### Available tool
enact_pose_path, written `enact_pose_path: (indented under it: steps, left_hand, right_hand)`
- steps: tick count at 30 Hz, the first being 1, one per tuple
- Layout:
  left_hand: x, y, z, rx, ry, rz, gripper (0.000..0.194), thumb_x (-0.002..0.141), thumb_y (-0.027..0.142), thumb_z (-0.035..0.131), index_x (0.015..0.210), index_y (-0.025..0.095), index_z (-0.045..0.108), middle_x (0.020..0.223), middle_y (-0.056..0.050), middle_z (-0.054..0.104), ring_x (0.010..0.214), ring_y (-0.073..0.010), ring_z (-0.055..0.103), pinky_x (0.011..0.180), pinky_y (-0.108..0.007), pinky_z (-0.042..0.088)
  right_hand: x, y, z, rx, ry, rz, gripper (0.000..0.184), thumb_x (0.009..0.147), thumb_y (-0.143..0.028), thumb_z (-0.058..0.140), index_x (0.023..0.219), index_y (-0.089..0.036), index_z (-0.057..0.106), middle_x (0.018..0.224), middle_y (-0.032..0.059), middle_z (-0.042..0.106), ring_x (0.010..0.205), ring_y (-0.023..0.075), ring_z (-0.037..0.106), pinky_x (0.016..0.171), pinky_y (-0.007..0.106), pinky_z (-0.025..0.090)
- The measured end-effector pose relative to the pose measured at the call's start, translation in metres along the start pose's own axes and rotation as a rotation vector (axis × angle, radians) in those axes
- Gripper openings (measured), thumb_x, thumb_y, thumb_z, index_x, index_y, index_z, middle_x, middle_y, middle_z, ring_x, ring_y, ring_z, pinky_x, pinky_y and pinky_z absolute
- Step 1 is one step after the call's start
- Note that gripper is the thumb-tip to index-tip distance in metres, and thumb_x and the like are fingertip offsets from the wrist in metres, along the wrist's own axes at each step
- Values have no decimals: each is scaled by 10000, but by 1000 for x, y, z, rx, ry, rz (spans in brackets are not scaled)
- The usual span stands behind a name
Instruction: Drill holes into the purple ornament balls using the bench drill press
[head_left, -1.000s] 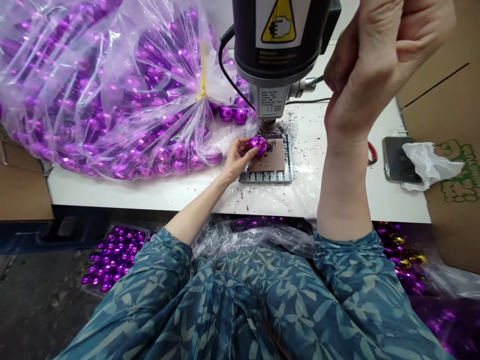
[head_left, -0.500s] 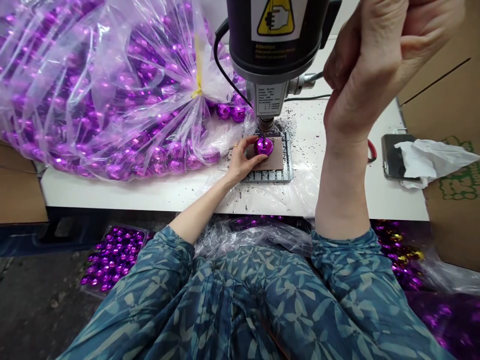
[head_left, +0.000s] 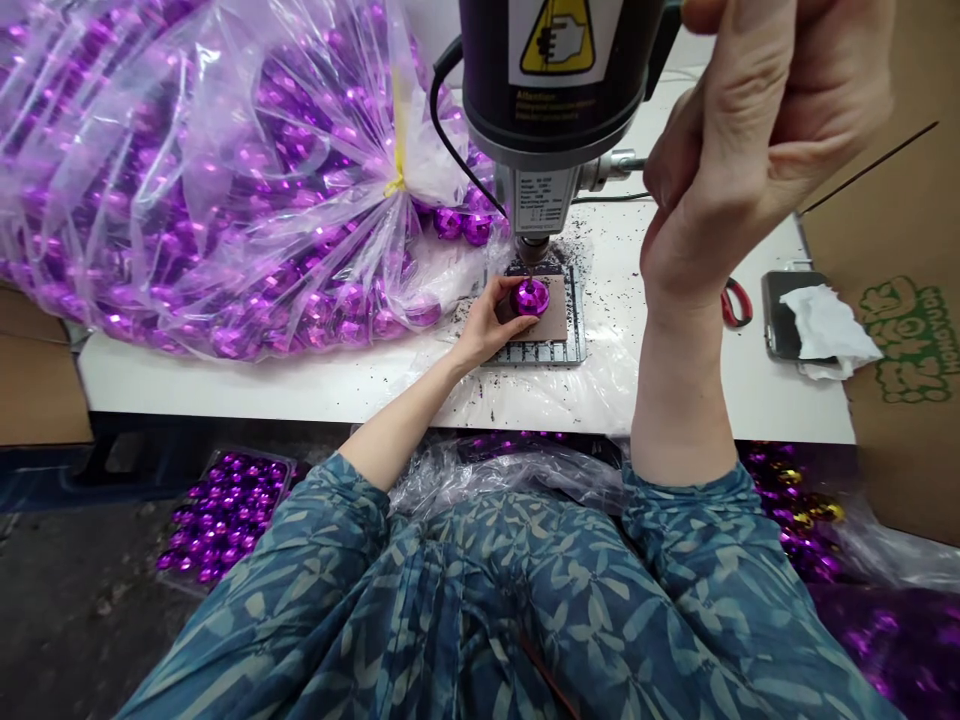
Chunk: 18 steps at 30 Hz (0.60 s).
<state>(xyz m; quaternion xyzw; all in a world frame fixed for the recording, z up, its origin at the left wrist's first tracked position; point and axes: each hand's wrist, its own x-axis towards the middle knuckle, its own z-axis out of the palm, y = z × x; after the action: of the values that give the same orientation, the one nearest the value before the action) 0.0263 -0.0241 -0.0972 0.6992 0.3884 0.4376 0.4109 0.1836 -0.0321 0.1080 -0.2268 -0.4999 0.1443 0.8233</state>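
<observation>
My left hand (head_left: 486, 325) pinches a small purple faceted ball (head_left: 529, 297) and holds it on a brown pad (head_left: 553, 318) on the metal drill table (head_left: 544, 352), right under the chuck (head_left: 531, 249) of a bench drill (head_left: 559, 80). My right hand (head_left: 750, 130) is raised at the upper right, its fingers closed around the drill's feed lever (head_left: 626, 160), which sticks out from the machine's side. Dark shavings lie scattered round the pad.
A big clear bag of purple balls (head_left: 225, 180) fills the left of the white bench (head_left: 300, 385). A phone (head_left: 787, 315) with a crumpled tissue (head_left: 829, 325), red-handled scissors (head_left: 735, 300) and a cardboard box (head_left: 900, 330) are at the right. More purple balls (head_left: 225, 515) lie in a tray below.
My left hand moved the ball from the pad's left edge to directly under the chuck. My right hand has stayed on the lever and dipped slightly.
</observation>
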Motion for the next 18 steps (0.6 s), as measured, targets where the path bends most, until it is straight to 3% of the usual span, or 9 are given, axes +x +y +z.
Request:
enact_pose_path:
  steps: [11,15,18]
  left_hand:
    - [0,-3,0,17,-9,12,639,838,579,826,1315,248,560,1347,-136,686,1309,-317,653,1178,-552,496]
    - [0,-5,1,-6,2,18,648,825,589,832,1305,248,562,1347,-137,686,1310,-316,655,1180,-553,493]
    - [0,-5,1,-9,10,9,646,819,586,839,1298,253,562,1345,-137,690,1301,-314,662,1175,-550,498]
  right_hand:
    - [-20,5,-11,-110,24,-88,329,891,-497,606,851,-188,711,826,-72,700,578,-59,596,704,97,552]
    - [-26,10,-13,-34,-3,-137,249,937,-426,596,883,-206,698,846,-122,684,471,-124,432,571,68,407]
    - [-31,13,-16,-91,-2,-154,314,960,-478,553,892,-195,671,817,-108,654,460,-120,400,522,94,330]
